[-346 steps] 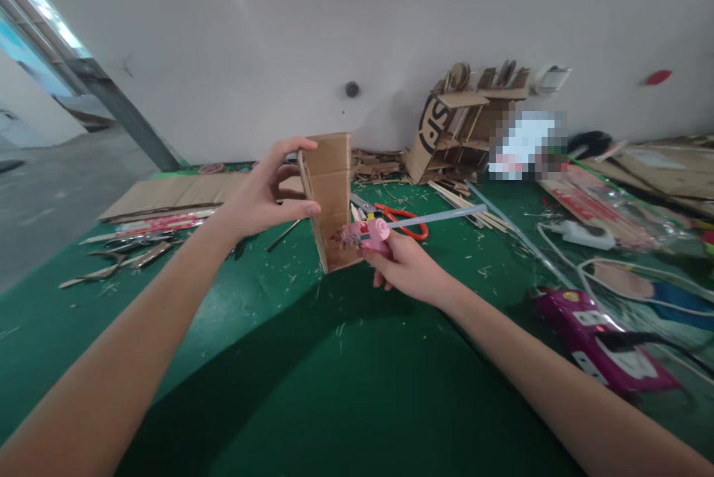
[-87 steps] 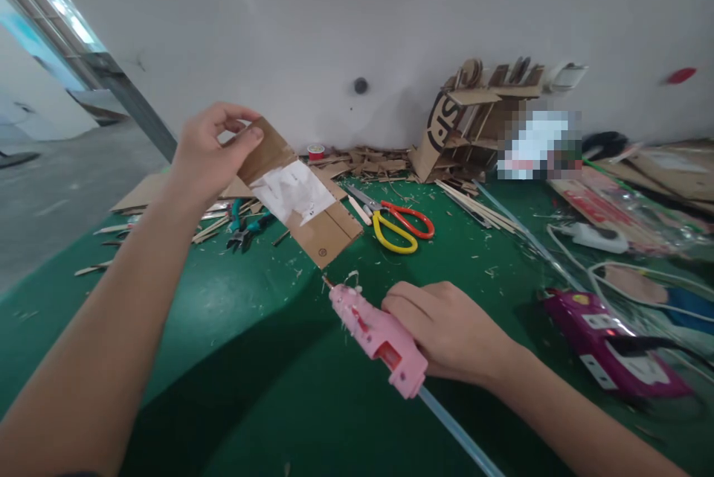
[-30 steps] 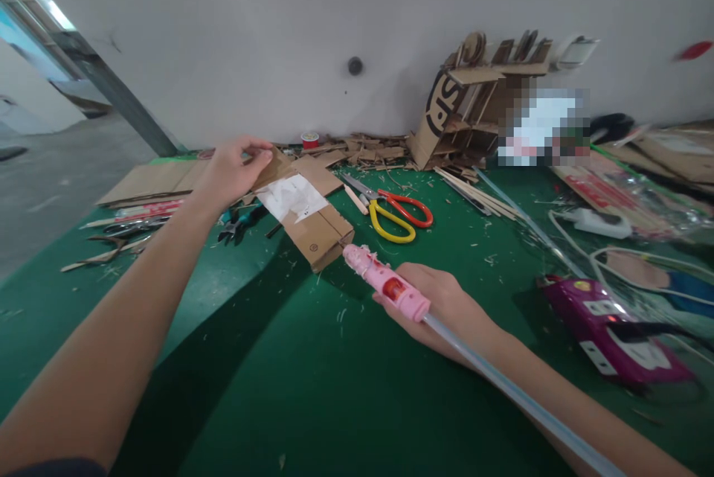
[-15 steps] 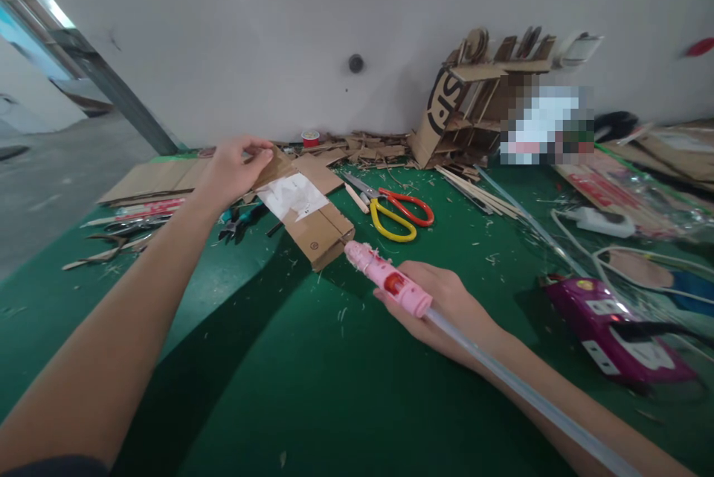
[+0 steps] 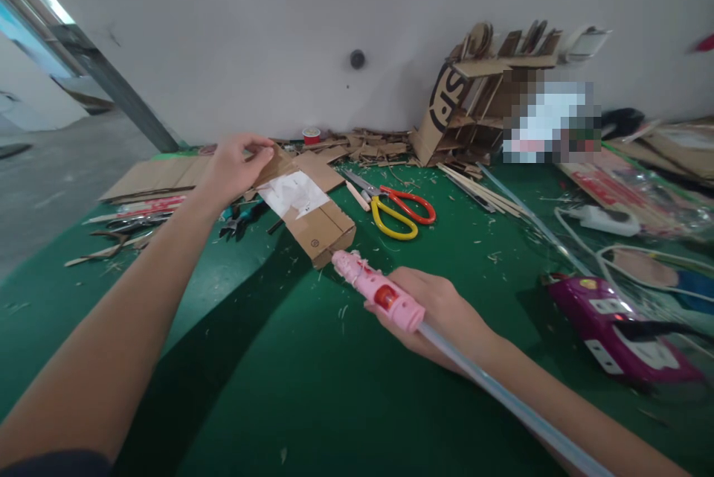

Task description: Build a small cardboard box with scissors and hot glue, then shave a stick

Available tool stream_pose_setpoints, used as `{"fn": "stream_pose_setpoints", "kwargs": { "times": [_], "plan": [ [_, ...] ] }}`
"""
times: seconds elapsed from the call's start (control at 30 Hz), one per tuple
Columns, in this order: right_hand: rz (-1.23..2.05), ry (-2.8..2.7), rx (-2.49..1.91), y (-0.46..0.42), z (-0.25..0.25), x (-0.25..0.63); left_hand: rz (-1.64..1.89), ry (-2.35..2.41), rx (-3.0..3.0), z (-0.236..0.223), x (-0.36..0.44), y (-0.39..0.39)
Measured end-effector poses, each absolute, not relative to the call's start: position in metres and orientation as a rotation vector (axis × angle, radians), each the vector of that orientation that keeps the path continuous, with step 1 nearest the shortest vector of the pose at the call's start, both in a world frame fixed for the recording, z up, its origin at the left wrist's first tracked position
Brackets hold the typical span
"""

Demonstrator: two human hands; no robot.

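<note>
My right hand [image 5: 432, 306] is wrapped round a pink hot glue gun [image 5: 376, 287], with a long clear glue stick [image 5: 496, 385] running out of its back along my forearm. The gun's nozzle meets the near end of a cardboard piece [image 5: 328, 222], a folded brown block with a white label [image 5: 294, 195] on top. At the far end of this piece, my left hand [image 5: 237, 164] pinches its brown edge between thumb and fingers. Wisps of dried glue cling to the gun's front. Its trigger is hidden by my right hand.
Scissors [image 5: 399, 210] with red and yellow handles lie right of the cardboard. Pliers [image 5: 244, 220] lie to its left. Cardboard scraps [image 5: 379, 147] line the wall beside a cardboard shelf model [image 5: 446, 109]. A purple power strip [image 5: 619, 335] and cables are at the right.
The glue gun and my right hand have shifted slightly left, bringing the nozzle along the near edge of the cardboard piece. My left hand keeps its hold.
</note>
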State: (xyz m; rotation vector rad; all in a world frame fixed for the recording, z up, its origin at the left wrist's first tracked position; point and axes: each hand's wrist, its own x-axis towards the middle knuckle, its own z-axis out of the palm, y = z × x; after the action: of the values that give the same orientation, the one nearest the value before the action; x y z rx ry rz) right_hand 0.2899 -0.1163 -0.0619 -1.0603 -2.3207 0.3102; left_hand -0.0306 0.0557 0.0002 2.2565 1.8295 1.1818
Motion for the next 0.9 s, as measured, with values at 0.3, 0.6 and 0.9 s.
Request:
{"fn": "stream_pose_setpoints", "kwargs": {
  "times": [0.3,0.6,0.9],
  "plan": [
    [0.309,-2.315,-1.098,-0.117,-0.064,0.291,1.212,1.817,2.233,0.000,-0.031,0.055],
    [0.204,-2.351,-0.978,-0.120,-0.068,0.286,1.233,1.807,2.246,-0.001,-0.032,0.057],
    [0.246,-2.368,-0.947,-0.119,-0.071,0.284,1.227,1.828,2.207,0.003,-0.028,0.052]
  ]
}}
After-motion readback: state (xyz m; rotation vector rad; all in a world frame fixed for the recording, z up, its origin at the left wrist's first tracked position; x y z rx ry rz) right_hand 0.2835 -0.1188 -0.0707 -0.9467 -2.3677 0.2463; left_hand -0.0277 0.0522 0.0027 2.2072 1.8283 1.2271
